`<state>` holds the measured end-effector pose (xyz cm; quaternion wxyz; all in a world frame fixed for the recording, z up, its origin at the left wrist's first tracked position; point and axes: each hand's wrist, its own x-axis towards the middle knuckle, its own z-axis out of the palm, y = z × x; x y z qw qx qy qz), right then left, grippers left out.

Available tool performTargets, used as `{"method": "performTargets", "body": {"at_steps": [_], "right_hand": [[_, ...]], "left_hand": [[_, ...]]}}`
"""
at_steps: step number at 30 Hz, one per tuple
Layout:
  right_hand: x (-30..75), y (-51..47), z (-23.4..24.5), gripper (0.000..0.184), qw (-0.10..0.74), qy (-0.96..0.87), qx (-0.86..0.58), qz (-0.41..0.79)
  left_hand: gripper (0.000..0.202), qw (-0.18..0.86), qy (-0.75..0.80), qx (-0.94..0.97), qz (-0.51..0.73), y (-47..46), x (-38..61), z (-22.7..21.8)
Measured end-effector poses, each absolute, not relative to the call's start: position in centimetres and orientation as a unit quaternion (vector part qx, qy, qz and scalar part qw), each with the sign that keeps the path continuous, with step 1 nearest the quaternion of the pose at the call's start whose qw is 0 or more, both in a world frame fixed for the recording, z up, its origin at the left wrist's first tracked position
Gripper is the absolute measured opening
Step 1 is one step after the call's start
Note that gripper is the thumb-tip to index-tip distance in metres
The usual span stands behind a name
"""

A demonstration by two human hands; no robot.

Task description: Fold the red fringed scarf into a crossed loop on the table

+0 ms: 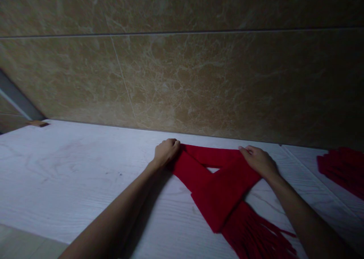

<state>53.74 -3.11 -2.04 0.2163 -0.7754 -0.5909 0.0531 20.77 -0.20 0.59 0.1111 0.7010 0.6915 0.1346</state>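
A red scarf (218,191) with a fringed end lies on the white wood-grained table (85,175). It forms a loop, with its two lengths crossing below and the fringe spreading toward the lower right. My left hand (167,152) is closed on the loop's upper left corner. At the upper right corner, my right hand (259,160) grips the cloth, its thumb on the top edge. Between the hands the band of scarf runs nearly straight. The fingers under the cloth are partly hidden.
Another piece of red fringed fabric (344,168) lies at the table's right edge of view. A tiled wall (182,81) stands directly behind the table. A small brown block (38,123) sits at the far left corner, beside a grey post (19,94).
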Motion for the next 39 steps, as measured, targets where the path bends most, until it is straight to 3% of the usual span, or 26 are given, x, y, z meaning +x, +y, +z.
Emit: {"method": "performTargets", "body": {"at_steps": [39], "right_hand": [[53.9, -3.2, -2.0, 0.039, 0.234, -0.595, -0.766, 0.071]], "left_hand": [[0.032, 0.181, 0.649, 0.688, 0.269, 0.8, 20.0, -0.8]]}}
